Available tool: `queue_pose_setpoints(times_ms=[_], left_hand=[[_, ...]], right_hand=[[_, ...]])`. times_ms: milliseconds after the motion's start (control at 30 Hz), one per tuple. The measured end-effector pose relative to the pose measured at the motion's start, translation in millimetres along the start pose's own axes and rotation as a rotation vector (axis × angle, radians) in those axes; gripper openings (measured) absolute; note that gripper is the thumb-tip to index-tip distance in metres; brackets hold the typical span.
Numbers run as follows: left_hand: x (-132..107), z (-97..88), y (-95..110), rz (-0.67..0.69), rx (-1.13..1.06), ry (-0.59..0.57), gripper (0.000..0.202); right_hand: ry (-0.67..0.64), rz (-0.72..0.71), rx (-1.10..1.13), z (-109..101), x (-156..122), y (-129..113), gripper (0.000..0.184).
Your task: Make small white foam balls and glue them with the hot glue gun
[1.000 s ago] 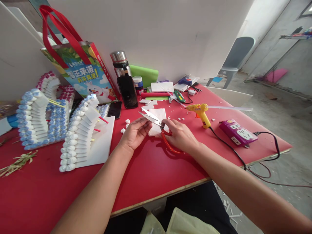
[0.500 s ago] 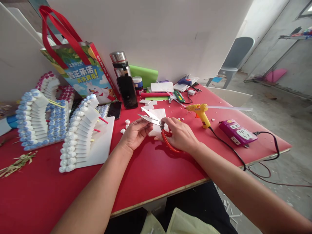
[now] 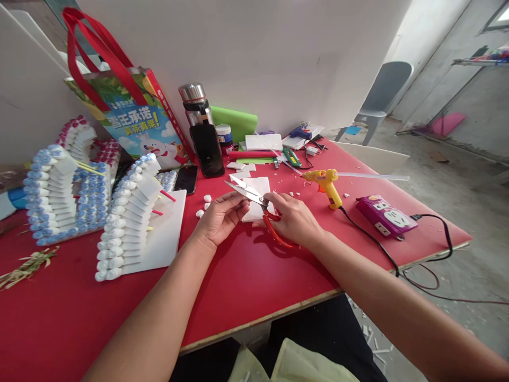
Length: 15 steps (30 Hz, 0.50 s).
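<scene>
My right hand [image 3: 296, 218] is closed round the red handles of a pair of scissors [image 3: 274, 229], whose blades point left and are slightly apart. My left hand [image 3: 223, 216] is beside the blades, thumb and fingers pinched together. Whatever lies in that pinch is too small or hidden to name. Under the blades a white sheet [image 3: 258, 185] lies on the red table, partly covered by my hands. A few small white balls [image 3: 200, 213] rest just left of my left hand.
A curved white model [image 3: 127, 223] on a board and a blue-white one [image 3: 51, 196] stand left. Behind are a printed bag [image 3: 139, 122], a steel flask [image 3: 193, 101] and a phone [image 3: 207, 151]. A yellow glue gun [image 3: 328, 185] and a purple power strip [image 3: 385, 216] with cords lie right.
Hardly anything differs. Both hands and the scissors stay in nearly the same place, and the whole view has shifted very slightly.
</scene>
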<state>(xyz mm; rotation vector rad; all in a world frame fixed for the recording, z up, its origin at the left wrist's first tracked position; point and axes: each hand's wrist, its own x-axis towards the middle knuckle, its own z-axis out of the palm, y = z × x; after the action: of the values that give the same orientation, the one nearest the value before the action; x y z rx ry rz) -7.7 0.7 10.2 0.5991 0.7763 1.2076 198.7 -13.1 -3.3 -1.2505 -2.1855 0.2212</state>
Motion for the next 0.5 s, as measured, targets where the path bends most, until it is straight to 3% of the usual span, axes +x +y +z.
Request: queue_pose_setpoints(times_ms=[267, 500], left_hand=[[0, -2.3, 0, 0.022, 0.024, -0.026, 0.007], [-3, -1.3, 1, 0.047, 0.011, -0.089, 0.028]], right_hand=[[0.082, 0.025, 0.086, 2, 1, 2, 0.045], [0.212, 0.141, 0.14, 0, 4, 13, 0.044]])
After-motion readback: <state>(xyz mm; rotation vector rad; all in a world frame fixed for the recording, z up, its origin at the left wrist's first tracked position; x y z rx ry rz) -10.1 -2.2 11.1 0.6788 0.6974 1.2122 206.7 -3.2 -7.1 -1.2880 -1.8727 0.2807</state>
